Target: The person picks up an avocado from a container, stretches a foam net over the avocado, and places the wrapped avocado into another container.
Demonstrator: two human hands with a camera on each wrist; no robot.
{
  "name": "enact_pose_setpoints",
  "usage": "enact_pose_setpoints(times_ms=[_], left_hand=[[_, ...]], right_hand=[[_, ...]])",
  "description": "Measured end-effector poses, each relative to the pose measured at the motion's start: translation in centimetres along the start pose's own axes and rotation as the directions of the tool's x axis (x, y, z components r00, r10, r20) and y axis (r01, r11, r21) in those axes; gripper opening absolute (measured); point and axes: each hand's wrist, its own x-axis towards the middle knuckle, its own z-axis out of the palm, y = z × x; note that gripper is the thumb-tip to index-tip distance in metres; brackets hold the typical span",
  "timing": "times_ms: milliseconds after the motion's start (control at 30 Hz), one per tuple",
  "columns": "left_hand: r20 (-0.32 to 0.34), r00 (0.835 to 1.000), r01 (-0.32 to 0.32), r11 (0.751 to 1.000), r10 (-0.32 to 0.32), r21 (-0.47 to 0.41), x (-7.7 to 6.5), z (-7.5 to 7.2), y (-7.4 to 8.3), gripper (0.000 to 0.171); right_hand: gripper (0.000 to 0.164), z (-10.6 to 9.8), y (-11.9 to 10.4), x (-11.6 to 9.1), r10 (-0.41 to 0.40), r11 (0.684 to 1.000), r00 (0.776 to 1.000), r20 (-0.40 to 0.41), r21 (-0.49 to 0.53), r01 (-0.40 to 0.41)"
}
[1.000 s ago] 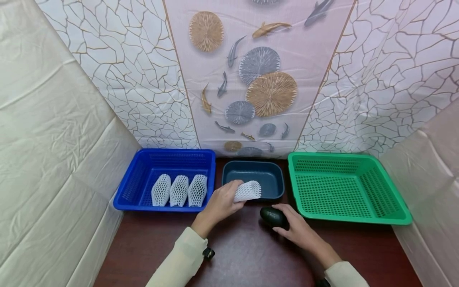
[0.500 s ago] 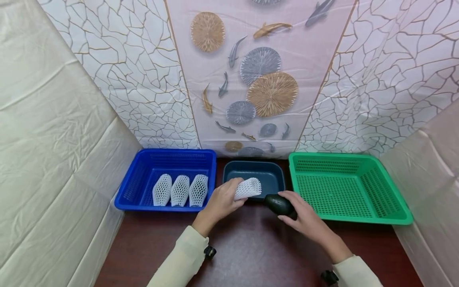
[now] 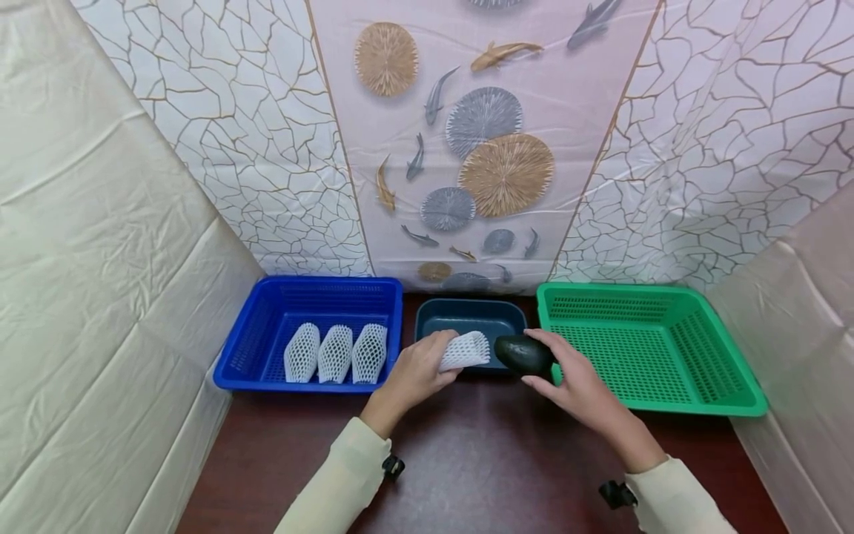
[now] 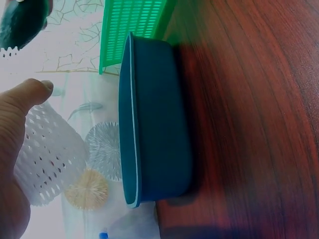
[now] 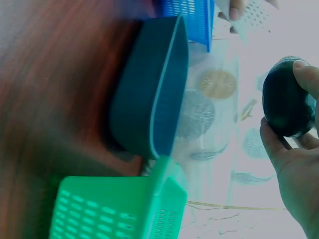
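My left hand [image 3: 419, 369] grips a white foam net sleeve [image 3: 467, 350], its mouth turned to the right. In the left wrist view the thumb lies along the net [image 4: 47, 154]. My right hand [image 3: 579, 380] holds a dark green avocado [image 3: 523, 354] between thumb and fingers, its narrower end toward the sleeve's mouth. A small gap shows between the two in the head view. Both are raised above the table, in front of a dark teal tray [image 3: 470, 305]. The right wrist view shows the avocado [image 5: 286, 99] pinched at its lower end and side.
A blue basket [image 3: 307, 282] at the left holds three white net-covered pieces [image 3: 335, 354] lying side by side. To the right stands a green basket [image 3: 614, 356]. The dark red wooden table [image 3: 480, 460] spreads in front, with a patterned cloth behind.
My right hand has lifted the avocado from near the table up to the height of the net sleeve. The left hand has shifted only slightly, still holding the sleeve.
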Motion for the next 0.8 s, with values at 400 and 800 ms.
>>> enact_pose_setpoints(times_ms=[400,800], left_hand=[[0.001,0.996,-0.091,0.989,0.092,0.117,0.3,0.0,0.2,0.057],[0.001,0.993,-0.12,0.983,0.121,0.137,0.8,-0.1,1.5,0.056]], right_hand=[[0.076,-0.9,-1.3,1.6,-0.081,0.996,0.996,0.044,-0.033,0.082],[0.071,-0.2,-1.8,2.0,-0.097,0.995,0.99,0.105,-0.008,0.099]])
